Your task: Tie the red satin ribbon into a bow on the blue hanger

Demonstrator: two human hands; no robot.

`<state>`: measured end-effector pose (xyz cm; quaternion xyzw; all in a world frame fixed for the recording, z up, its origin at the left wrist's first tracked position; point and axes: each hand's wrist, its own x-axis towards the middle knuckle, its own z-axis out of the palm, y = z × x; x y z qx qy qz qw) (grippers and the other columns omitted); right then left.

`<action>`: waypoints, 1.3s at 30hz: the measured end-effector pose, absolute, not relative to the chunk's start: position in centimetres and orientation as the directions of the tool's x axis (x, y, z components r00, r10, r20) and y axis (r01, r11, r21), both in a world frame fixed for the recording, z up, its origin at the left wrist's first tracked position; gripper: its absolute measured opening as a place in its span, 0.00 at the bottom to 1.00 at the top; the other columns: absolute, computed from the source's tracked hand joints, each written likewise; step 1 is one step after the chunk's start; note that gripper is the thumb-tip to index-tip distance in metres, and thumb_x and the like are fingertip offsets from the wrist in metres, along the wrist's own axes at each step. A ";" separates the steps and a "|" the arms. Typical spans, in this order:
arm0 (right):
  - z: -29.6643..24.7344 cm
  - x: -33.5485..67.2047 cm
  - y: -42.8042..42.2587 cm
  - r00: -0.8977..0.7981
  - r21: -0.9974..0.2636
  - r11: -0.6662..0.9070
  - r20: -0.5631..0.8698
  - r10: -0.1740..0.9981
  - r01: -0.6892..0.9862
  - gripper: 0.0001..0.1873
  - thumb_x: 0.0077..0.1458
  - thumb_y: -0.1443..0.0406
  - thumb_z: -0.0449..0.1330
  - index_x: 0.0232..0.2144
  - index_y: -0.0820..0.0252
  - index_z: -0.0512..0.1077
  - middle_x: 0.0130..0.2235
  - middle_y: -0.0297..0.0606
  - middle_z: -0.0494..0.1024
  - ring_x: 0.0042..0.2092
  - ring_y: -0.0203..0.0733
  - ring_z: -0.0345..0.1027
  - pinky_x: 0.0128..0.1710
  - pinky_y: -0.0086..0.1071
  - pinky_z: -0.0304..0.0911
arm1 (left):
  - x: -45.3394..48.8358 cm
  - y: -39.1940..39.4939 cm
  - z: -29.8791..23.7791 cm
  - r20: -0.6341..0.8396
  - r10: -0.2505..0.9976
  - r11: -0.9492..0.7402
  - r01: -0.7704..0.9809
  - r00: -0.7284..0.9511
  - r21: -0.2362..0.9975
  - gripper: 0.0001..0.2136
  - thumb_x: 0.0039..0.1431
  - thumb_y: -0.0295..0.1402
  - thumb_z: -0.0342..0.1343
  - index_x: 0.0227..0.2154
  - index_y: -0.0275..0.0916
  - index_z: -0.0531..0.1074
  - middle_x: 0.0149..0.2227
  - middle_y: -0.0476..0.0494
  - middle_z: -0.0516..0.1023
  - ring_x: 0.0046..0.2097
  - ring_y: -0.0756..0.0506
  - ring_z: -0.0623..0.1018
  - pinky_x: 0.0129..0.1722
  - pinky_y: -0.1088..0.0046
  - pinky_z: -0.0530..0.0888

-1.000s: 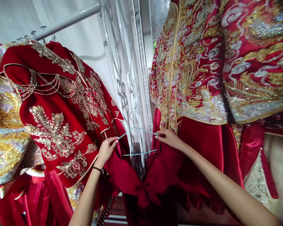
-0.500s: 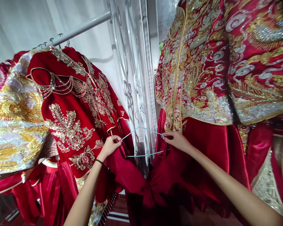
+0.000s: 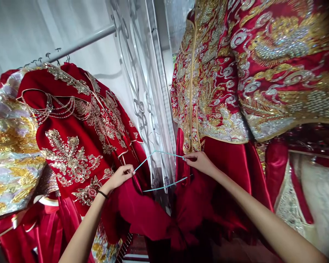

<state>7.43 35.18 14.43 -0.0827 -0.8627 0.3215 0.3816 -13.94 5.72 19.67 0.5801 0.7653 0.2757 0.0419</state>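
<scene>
A thin light-blue wire hanger [image 3: 164,187] is held out in front of me, its hook pointing up. A dark red dress [image 3: 145,212] with a gathered knot at the middle of its front hangs from both ends of it. My left hand [image 3: 122,176], closed in a pinch, grips the hanger's left shoulder where the dress meets it. On the opposite side my right hand [image 3: 196,162] pinches the right shoulder the same way. The hanger's lower bar shows between the two sides of the dress. Shadow hides the lower part of the dress.
To the left, a red jacket [image 3: 71,146] with gold beading hangs among other garments on a white rail [image 3: 84,44]. A red and gold embroidered jacket [image 3: 208,84] hangs close on the right. A white scrollwork metal stand [image 3: 139,106] rises behind the hanger.
My view has turned slightly right, so the surroundings sit farther left. The hanger tilts a little more, with my left hand lower than my right. Both hands keep their hold.
</scene>
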 end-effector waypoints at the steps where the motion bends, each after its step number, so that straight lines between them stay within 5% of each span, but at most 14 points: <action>1: 14.5 7.4 35.1 -0.690 -0.613 0.783 0.610 0.390 -0.100 0.13 0.45 0.67 0.54 0.33 0.59 0.77 0.35 0.36 0.80 0.36 0.43 0.73 0.39 0.34 0.67 | -14.1 5.7 19.5 0.251 0.914 0.170 0.861 -0.320 0.479 0.13 0.54 0.40 0.44 0.20 0.39 0.60 0.24 0.51 0.64 0.28 0.51 0.64 0.32 0.75 0.65; 7: 14.5 6.8 34.5 -0.666 -0.566 0.823 0.634 0.394 -0.052 0.12 0.45 0.68 0.54 0.30 0.60 0.77 0.32 0.37 0.80 0.35 0.43 0.73 0.39 0.34 0.66 | -14.6 6.1 19.5 0.236 0.926 0.196 0.910 -0.294 0.365 0.11 0.54 0.36 0.46 0.20 0.38 0.61 0.24 0.51 0.65 0.29 0.51 0.65 0.33 0.74 0.65; 12: 13.9 7.2 34.4 -0.714 -0.562 0.825 0.602 0.357 -0.060 0.15 0.51 0.61 0.55 0.39 0.59 0.75 0.41 0.38 0.78 0.43 0.45 0.71 0.46 0.36 0.63 | -14.5 5.6 19.2 0.332 0.872 0.189 0.873 -0.360 0.451 0.11 0.54 0.39 0.48 0.34 0.38 0.69 0.36 0.45 0.73 0.37 0.48 0.71 0.41 0.72 0.66; 16: 13.9 7.5 34.6 -0.775 -0.536 0.844 0.544 0.321 -0.027 0.18 0.52 0.56 0.53 0.40 0.59 0.75 0.42 0.40 0.78 0.43 0.47 0.71 0.45 0.37 0.64 | -15.1 5.8 18.6 0.350 0.856 0.192 0.862 -0.381 0.469 0.08 0.53 0.36 0.48 0.28 0.37 0.68 0.30 0.47 0.72 0.35 0.49 0.71 0.40 0.71 0.67; 19: 14.0 7.5 34.5 -0.775 -0.527 0.850 0.535 0.337 0.006 0.18 0.51 0.58 0.53 0.39 0.61 0.75 0.39 0.40 0.79 0.41 0.48 0.72 0.42 0.38 0.65 | -14.9 6.4 18.7 0.280 0.860 0.309 0.873 -0.426 0.377 0.05 0.50 0.33 0.48 0.26 0.38 0.67 0.27 0.50 0.70 0.32 0.49 0.70 0.36 0.71 0.68; 25: 13.8 7.7 33.8 -0.738 -0.489 0.865 0.543 0.401 0.110 0.20 0.48 0.56 0.56 0.39 0.63 0.75 0.42 0.45 0.78 0.43 0.49 0.70 0.46 0.38 0.63 | -12.0 6.3 19.1 0.346 0.669 0.686 0.726 -0.657 0.050 0.15 0.44 0.36 0.54 0.37 0.38 0.67 0.41 0.39 0.73 0.40 0.42 0.74 0.37 0.68 0.69; 30: 13.9 7.3 33.0 -0.713 -0.456 0.870 0.545 0.441 0.189 0.18 0.48 0.60 0.54 0.36 0.67 0.75 0.37 0.47 0.79 0.39 0.49 0.72 0.41 0.36 0.63 | -11.5 6.6 18.5 0.268 0.586 0.795 0.607 -0.764 -0.007 0.15 0.52 0.43 0.46 0.32 0.36 0.70 0.35 0.35 0.76 0.38 0.39 0.77 0.35 0.65 0.71; 39: 13.5 7.0 32.8 -0.724 -0.438 0.882 0.551 0.416 0.173 0.18 0.49 0.64 0.49 0.36 0.66 0.75 0.33 0.46 0.79 0.34 0.45 0.71 0.36 0.32 0.62 | -14.4 6.1 18.6 0.285 0.454 0.873 0.485 -0.844 0.045 0.19 0.56 0.38 0.38 0.34 0.32 0.72 0.38 0.29 0.77 0.41 0.38 0.77 0.37 0.66 0.71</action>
